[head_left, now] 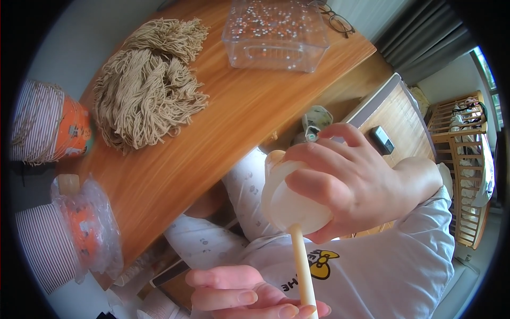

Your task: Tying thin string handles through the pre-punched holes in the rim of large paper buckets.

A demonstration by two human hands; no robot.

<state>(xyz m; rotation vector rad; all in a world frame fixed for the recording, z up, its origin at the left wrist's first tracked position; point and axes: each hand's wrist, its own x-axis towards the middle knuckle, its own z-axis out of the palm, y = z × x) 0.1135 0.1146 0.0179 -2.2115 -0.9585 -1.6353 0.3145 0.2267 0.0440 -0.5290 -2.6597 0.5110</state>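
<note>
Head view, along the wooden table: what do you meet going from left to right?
Striped orange bundle → pile of beige yarn → clear plastic bin → eyeglasses.

Yarn bundle (146, 87) on table (234, 117), left of bin (273, 34)

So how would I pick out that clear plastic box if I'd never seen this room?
Start at the long wooden table and follow it to its far end. There, past the two heaps of beige yarn strands, stands the clear plastic box, next to a pair of glasses. It is the only see-through, straight-sided thing on the table, speckled all over with small dots.
</note>
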